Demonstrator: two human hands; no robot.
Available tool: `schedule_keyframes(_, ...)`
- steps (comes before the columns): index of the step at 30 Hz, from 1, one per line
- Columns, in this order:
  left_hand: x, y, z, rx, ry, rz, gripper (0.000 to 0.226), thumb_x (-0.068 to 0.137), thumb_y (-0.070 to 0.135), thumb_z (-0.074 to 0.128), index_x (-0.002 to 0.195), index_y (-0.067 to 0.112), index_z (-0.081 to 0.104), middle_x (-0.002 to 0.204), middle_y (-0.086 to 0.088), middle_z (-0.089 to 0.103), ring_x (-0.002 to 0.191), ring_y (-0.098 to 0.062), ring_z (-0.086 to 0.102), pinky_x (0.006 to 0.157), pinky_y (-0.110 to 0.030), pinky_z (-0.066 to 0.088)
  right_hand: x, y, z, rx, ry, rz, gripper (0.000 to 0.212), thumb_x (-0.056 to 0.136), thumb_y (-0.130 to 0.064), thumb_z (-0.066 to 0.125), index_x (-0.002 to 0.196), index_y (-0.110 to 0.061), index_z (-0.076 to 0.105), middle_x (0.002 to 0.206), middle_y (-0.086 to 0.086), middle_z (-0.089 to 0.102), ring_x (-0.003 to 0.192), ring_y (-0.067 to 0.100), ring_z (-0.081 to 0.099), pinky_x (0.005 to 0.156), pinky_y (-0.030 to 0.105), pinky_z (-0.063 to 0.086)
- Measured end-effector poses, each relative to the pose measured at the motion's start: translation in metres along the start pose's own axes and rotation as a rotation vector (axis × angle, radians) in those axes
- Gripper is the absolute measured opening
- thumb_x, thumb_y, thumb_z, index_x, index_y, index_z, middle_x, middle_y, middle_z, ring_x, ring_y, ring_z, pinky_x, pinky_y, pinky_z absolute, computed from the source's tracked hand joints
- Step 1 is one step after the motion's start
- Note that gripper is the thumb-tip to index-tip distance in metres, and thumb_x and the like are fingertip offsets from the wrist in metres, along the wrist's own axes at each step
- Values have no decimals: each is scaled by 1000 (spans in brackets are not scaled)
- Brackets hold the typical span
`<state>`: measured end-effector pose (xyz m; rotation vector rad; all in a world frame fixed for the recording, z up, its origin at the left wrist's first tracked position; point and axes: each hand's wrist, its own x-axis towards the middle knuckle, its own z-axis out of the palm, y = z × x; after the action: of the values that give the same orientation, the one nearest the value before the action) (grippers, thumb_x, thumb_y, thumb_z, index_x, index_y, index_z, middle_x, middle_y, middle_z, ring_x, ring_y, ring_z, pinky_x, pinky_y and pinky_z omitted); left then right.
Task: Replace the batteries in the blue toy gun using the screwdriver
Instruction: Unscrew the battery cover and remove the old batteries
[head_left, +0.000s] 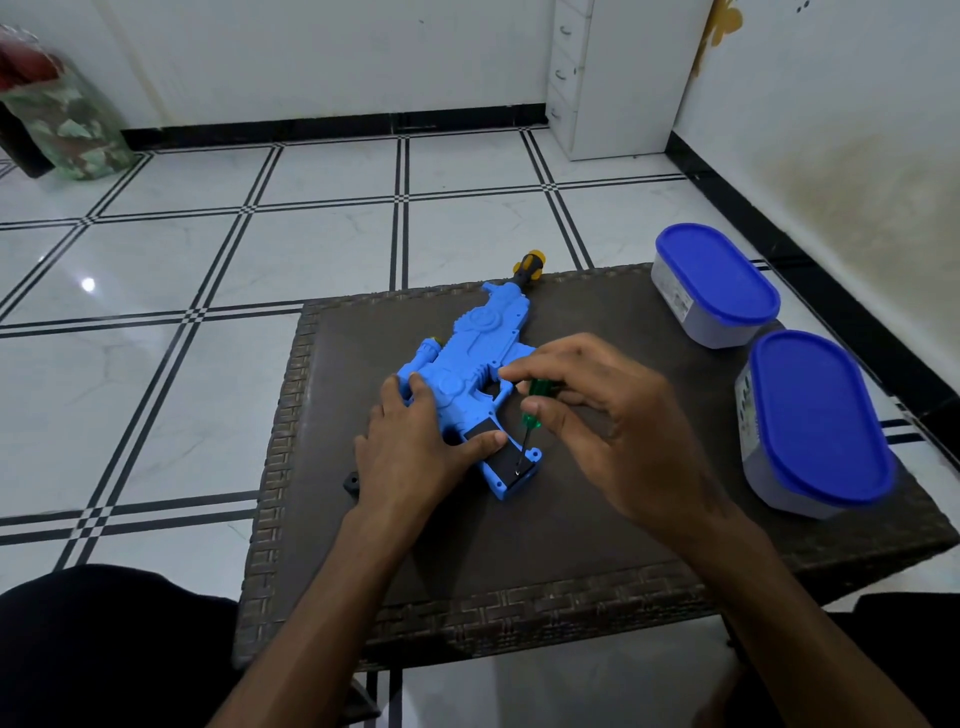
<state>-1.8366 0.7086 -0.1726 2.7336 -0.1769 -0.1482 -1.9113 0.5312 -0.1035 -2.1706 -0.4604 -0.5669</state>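
Observation:
The blue toy gun (475, 358) lies flat on the dark woven table (571, 545), its yellow-and-black muzzle pointing away from me. A black battery cover (506, 460) sits on its grip. My left hand (410, 447) presses down on the gun's rear, thumb across the black cover. My right hand (602, 421) pinches the green handle of a small screwdriver (532, 413). The screwdriver's tip stands on the lower end of the black cover.
Two grey tubs with blue lids stand on the table's right side, one at the back (714, 283) and one nearer (815, 421). A small black part (352, 483) lies by the table's left edge. Tiled floor surrounds the table.

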Motion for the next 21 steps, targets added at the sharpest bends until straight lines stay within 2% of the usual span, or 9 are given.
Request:
schedule_keyframes(7,1,1,-1,19,-16,-9,115,63,83,55,149,15,20,155,-6,18,134,-31,37,99,-53,43,1,-3,-5,-3,25,18,27,88,1,68,112,-10,70,106,0,63,97,11,65,81,33,56)
schedule_keyframes(11,1,0,-2,-1,-26,-14,117,62,84,55,150,15,20,157,-5,16,135,-32,35,100,-55,42,4,3,-20,-20,159,77,26,90,-1,66,112,-13,70,107,-1,63,99,12,65,82,29,57)
schedule_keyframes(16,0,2,-3,-4,-38,-23,118,62,83,56,150,16,19,158,-4,12,137,-31,33,103,-55,40,-4,33,-29,-158,338,179,27,91,-3,64,115,-14,65,110,0,64,100,8,63,85,12,51)
schedule_keyframes(21,0,1,-4,6,-52,-23,118,62,84,55,151,16,18,159,-6,11,138,-32,32,104,-55,40,-15,62,-24,-219,395,279,28,90,-5,64,116,-16,64,110,-9,59,101,6,62,86,11,51)
